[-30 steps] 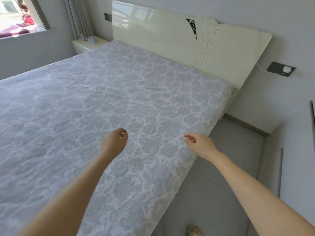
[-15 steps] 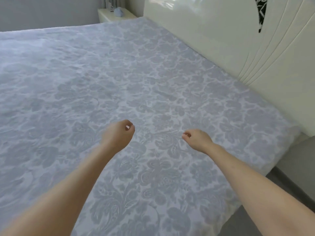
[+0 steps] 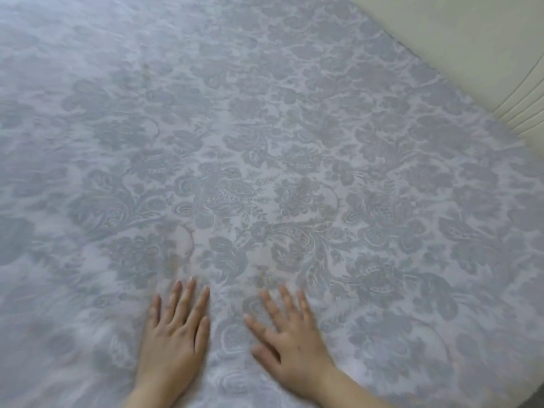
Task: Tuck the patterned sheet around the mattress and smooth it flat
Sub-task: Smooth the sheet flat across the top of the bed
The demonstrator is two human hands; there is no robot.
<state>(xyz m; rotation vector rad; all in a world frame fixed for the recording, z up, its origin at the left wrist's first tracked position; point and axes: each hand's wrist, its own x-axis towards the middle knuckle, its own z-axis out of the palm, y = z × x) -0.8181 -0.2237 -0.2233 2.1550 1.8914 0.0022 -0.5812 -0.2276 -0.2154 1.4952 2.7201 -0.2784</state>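
Note:
The patterned sheet [image 3: 265,160], pale lilac with grey-blue floral and paisley print, covers the mattress and fills almost the whole view. It lies mostly flat, with faint soft creases near the middle. My left hand [image 3: 173,340] rests palm down on the sheet at the bottom centre, fingers stretched forward and slightly apart. My right hand [image 3: 290,337] lies palm down beside it, about a hand's width to the right, fingers spread. Neither hand holds any cloth. Both are a little blurred by motion.
A cream glossy headboard [image 3: 471,45] runs along the top right edge of the bed, with ribbed grooves at its right end. A sliver of the bed's near corner and dark floor [image 3: 534,403] shows at the bottom right.
The view has dropped closer to the bed. Both hands went from loosely curled above the sheet to flat, open palms pressed on it.

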